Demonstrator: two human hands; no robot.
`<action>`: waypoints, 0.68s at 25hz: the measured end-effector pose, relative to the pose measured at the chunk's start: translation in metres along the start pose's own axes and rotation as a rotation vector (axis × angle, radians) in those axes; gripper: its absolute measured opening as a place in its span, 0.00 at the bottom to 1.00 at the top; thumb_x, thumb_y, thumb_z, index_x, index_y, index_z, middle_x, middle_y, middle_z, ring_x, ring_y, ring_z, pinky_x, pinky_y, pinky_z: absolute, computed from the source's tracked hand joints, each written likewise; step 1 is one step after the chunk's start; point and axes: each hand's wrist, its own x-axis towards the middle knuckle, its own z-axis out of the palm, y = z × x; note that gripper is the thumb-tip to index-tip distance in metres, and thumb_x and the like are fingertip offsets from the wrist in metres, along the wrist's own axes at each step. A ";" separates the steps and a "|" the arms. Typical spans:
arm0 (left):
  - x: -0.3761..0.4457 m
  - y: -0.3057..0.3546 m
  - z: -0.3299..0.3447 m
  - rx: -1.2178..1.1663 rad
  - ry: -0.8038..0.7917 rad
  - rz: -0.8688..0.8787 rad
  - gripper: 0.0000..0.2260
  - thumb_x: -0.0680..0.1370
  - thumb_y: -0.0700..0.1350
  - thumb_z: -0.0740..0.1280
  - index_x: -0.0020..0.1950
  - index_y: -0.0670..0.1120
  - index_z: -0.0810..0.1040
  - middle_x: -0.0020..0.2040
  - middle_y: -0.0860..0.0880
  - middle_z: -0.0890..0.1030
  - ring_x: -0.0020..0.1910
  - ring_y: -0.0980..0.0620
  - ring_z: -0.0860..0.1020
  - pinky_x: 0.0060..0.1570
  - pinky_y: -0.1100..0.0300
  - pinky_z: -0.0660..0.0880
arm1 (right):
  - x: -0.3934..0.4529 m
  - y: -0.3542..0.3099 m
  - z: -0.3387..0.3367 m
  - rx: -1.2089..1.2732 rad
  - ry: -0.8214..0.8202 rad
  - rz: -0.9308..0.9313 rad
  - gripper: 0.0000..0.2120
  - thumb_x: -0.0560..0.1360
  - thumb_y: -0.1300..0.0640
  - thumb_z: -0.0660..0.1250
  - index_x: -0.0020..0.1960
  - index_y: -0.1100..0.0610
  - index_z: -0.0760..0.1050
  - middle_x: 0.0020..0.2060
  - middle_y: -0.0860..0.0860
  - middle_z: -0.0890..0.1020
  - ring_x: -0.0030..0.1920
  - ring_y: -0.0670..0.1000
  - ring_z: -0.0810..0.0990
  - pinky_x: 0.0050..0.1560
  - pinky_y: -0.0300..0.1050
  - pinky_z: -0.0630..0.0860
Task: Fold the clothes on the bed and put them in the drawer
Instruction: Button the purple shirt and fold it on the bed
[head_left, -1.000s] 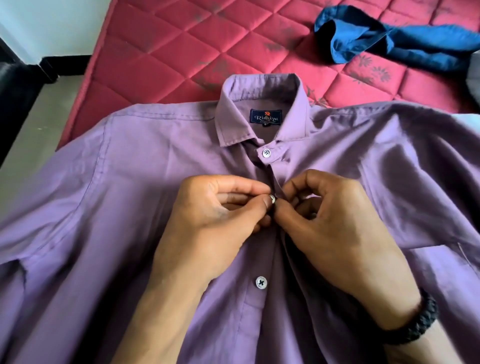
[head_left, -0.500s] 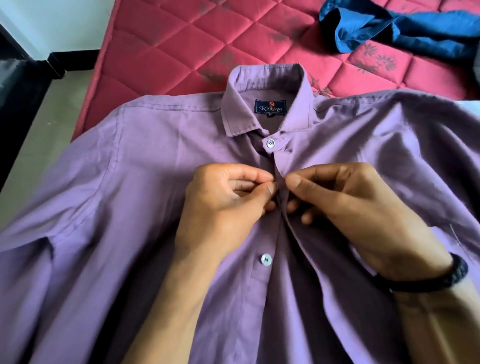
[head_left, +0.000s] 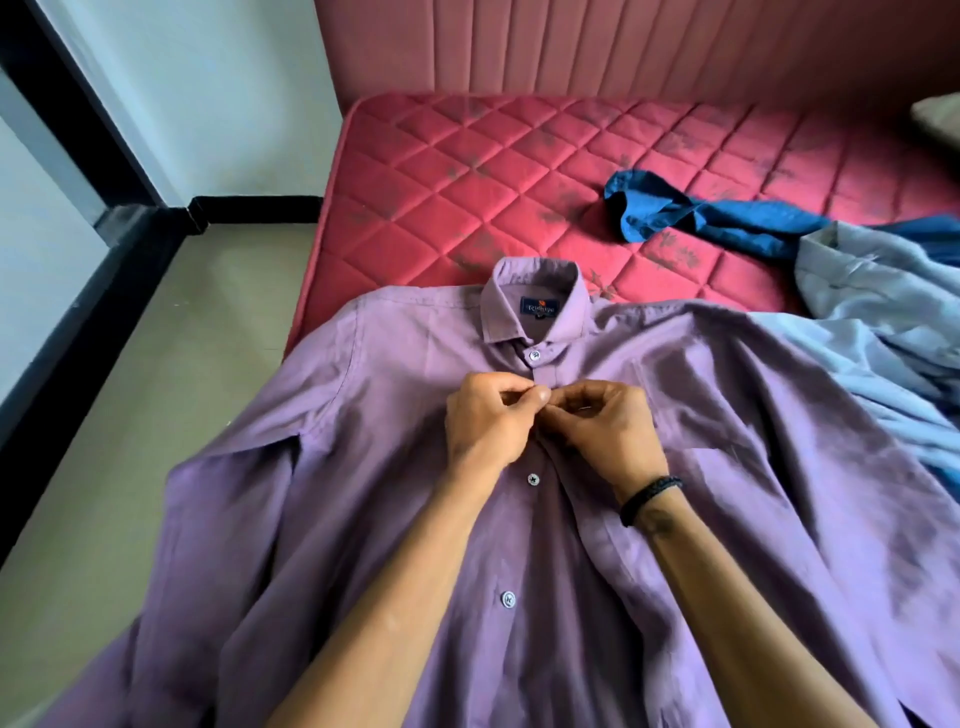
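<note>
Hands (head_left: 550, 421) pinching shirt (head_left: 405, 395) placket

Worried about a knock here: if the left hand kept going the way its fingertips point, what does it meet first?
Almost at once, the right hand: the left hand points rightward across the purple shirt placket, fingertips seemingly already touching.

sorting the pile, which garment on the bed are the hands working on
The purple shirt, spread flat nearest the camera; both hands pinch its button placket. The dark blue garment and light blue shirt lie untouched.

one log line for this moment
step: buttoning | left hand: pinches placket | right hand: pinches placket | shirt: flat on bed
</note>
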 end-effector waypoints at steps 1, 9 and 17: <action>0.000 -0.005 0.001 -0.044 0.013 0.005 0.12 0.69 0.58 0.72 0.46 0.52 0.87 0.37 0.52 0.87 0.38 0.51 0.85 0.45 0.49 0.83 | -0.001 -0.001 0.000 0.030 -0.006 0.024 0.08 0.68 0.51 0.82 0.42 0.54 0.86 0.37 0.49 0.88 0.39 0.47 0.86 0.45 0.47 0.82; -0.005 -0.024 0.009 -0.039 0.109 0.121 0.14 0.72 0.52 0.70 0.57 0.55 0.85 0.48 0.53 0.88 0.47 0.55 0.86 0.52 0.50 0.82 | 0.005 -0.022 0.006 -0.024 -0.080 0.154 0.15 0.76 0.68 0.68 0.34 0.55 0.82 0.26 0.49 0.80 0.27 0.44 0.74 0.27 0.35 0.70; -0.019 -0.013 0.006 0.088 0.299 0.329 0.06 0.75 0.45 0.73 0.52 0.49 0.82 0.42 0.51 0.84 0.40 0.50 0.82 0.44 0.51 0.80 | -0.008 -0.046 -0.014 -0.317 -0.083 0.093 0.11 0.77 0.56 0.71 0.36 0.55 0.79 0.31 0.56 0.80 0.29 0.47 0.76 0.33 0.41 0.74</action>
